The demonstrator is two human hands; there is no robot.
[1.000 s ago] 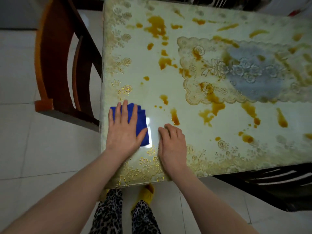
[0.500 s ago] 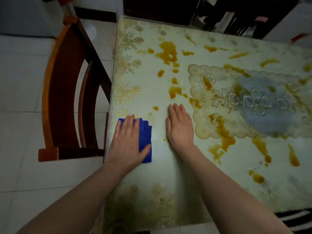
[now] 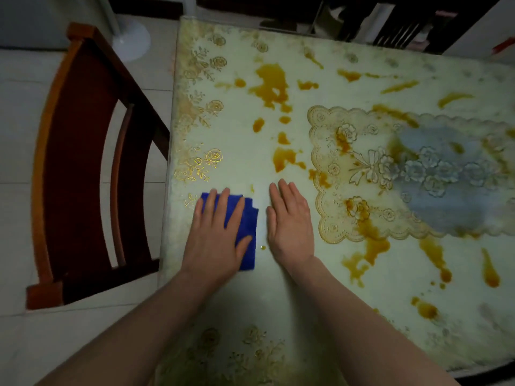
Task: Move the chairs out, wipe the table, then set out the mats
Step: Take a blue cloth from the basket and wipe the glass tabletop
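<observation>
While no brand or writing can be read anywhere, the pale green counter [image 3: 278, 288] carries gold flower prints along its edges and many orange-brown stains [image 3: 271, 84]. A lace-edged mat [image 3: 390, 176] lies on its right part, stained too. The left hand [image 3: 216, 235] presses a folded blue cloth [image 3: 248, 227] flat near the counter's left edge, fingers straight and spread. The right hand [image 3: 291, 221] rests flat just beside it, fingers straight, holding nothing. A wooden chair [image 3: 80, 168] stands on the white tiled floor [image 3: 16, 129], at the counter's left side.
</observation>
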